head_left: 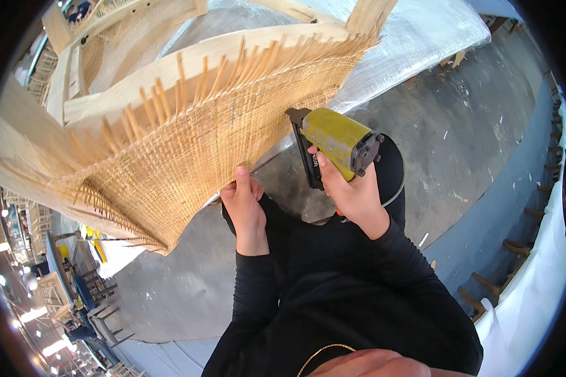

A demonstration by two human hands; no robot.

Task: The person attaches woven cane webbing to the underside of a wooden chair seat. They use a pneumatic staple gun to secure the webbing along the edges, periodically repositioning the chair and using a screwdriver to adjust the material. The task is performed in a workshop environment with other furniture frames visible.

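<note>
My left hand (244,202) pinches the lower edge of a woven cane sheet (188,151) draped over a pale wooden chair frame (170,66), loose strand ends fraying above the rail. My right hand (352,191) grips a yellow pneumatic stapler (333,139), its black nose close beside the cane edge. Grey concrete floor (465,138) lies below.

Under you is a grey concrete floor (465,138), scuffed and dotted with pale flecks and small wood scraps toward two o'clock. At twelve o'clock a clear plastic sheet (415,38) lies spread on it. At seven o'clock, stools and low tables (94,301) stand on it, well apart from you.
</note>
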